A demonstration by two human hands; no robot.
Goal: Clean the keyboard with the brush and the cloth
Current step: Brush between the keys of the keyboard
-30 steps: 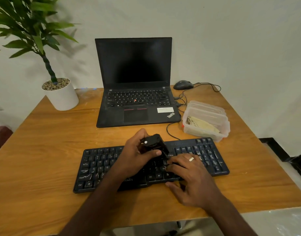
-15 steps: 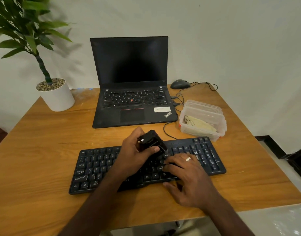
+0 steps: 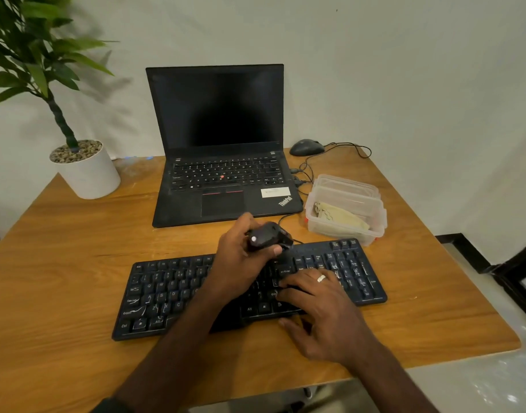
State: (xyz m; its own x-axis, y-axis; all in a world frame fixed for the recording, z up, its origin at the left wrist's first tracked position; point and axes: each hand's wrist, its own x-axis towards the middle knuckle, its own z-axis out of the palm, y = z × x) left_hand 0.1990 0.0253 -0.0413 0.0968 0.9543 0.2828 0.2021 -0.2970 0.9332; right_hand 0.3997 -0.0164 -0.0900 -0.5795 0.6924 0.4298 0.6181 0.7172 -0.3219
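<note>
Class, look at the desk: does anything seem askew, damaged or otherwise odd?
Yes. The keyboard lies slightly skewed to the desk edge, and several left-side keys carry pale streaks or scuffs, whether dirt or wear is unclear.

head view, looking forward and down, close over desk point(image 3: 62, 263)

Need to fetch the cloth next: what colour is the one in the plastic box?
Pale beige-olive cloth, seen in the head view.
</note>
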